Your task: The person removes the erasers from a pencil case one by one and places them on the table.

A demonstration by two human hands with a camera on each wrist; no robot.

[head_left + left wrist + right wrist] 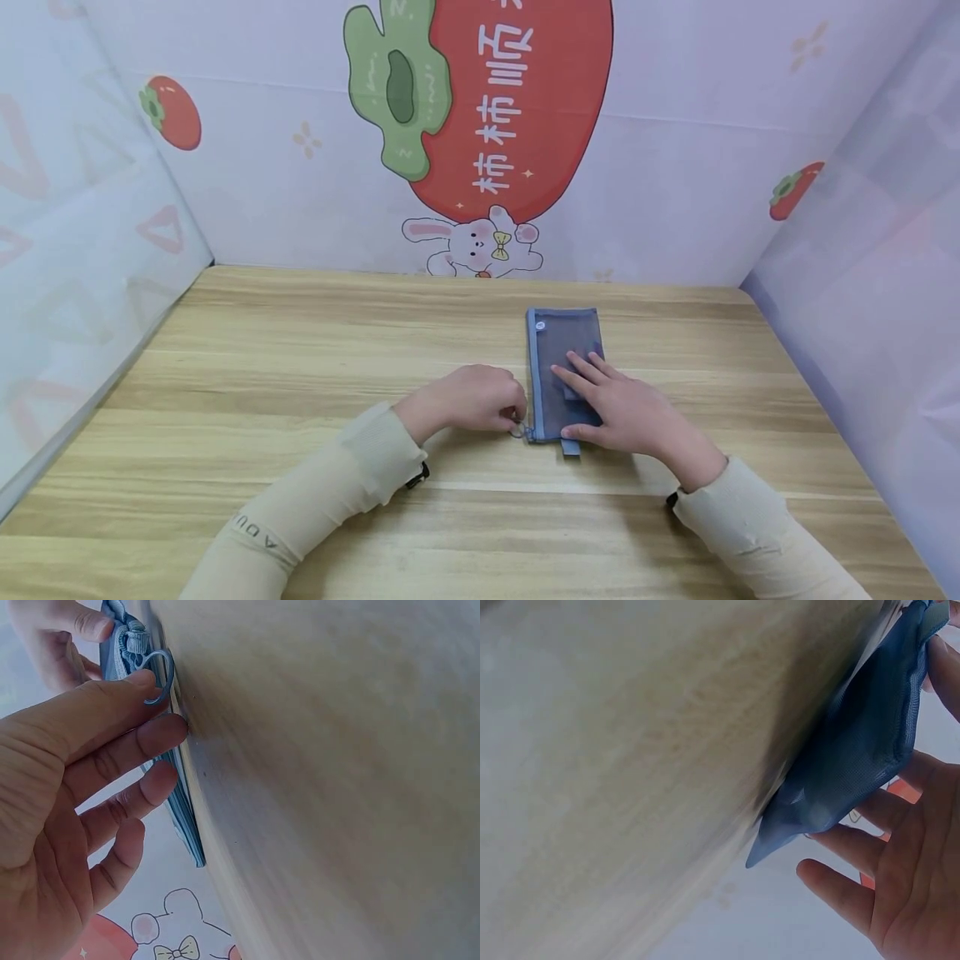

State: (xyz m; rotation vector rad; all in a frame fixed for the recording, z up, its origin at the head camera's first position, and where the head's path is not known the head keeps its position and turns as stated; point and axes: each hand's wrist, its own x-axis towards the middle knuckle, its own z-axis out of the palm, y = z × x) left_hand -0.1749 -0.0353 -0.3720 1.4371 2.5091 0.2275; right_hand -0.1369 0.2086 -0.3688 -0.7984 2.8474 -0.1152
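A blue mesh zipper pouch (564, 337) lies flat on the wooden table (300, 375), right of centre, with its long side running away from me. My right hand (592, 400) rests on the pouch's near half with straight, spread fingers pressing it down. My left hand (514, 419) is curled at the pouch's near left corner and pinches the metal zipper ring (517, 431). In the left wrist view the zipper ring (161, 675) sits at my left hand's fingertips (146, 679), beside the pouch (184, 810) edge. The right wrist view shows the pouch (855, 742) with my right hand (900, 877) laid against it.
Printed fabric walls close off the table on the left (75, 292), back (675, 167) and right (862, 292). A small blue tab (571, 447) sticks out from the pouch's near end.
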